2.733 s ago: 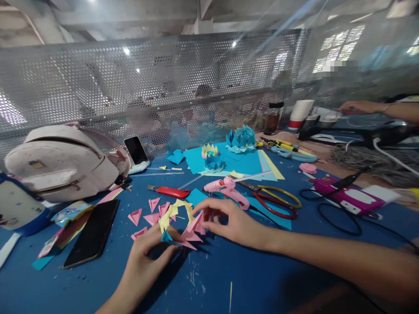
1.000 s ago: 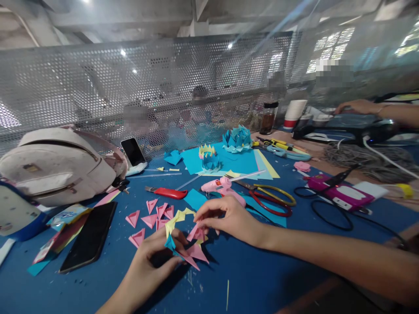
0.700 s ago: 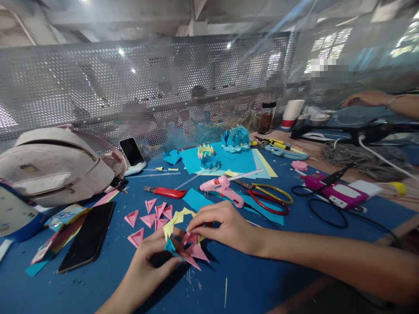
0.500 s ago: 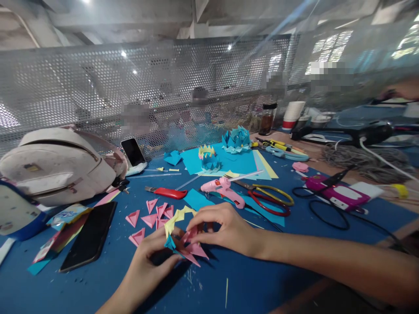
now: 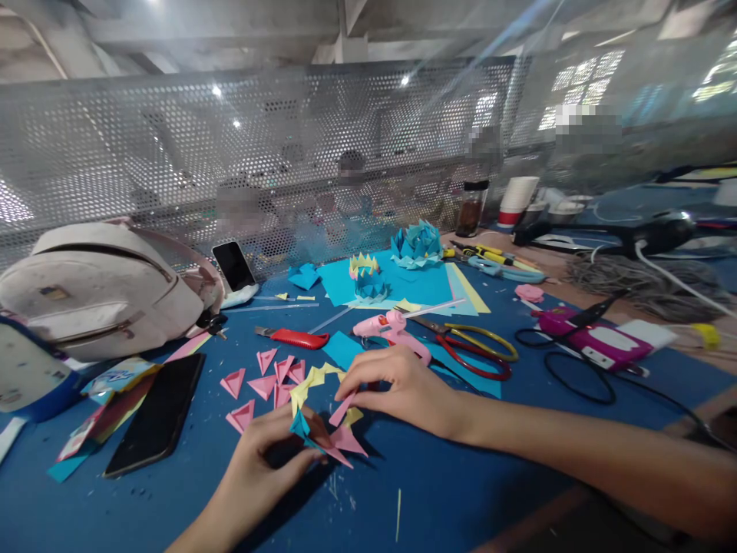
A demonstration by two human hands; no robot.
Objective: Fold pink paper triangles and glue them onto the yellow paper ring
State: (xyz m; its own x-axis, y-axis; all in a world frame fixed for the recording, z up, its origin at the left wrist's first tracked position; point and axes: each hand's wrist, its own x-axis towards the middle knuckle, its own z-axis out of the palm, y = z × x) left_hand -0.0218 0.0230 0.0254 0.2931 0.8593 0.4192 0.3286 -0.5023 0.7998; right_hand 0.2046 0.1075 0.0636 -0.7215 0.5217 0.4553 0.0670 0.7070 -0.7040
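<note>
On the blue table my left hand pinches a chain of folded paper triangles, yellow, blue and pink, and holds it against the surface. My right hand is closed on one pink folded piece at the chain's near end, thumb and forefinger together. Several loose pink triangles lie just left of the chain.
A pink glue gun, red-and-yellow scissors and a red utility knife lie beyond my hands. Blue paper flowers sit on cyan sheets. A black phone and a white backpack are left; a pink device with cables is right.
My right hand has lifted a pink piece slightly off the chain's end. The other person's arm at the far right has left the view.
</note>
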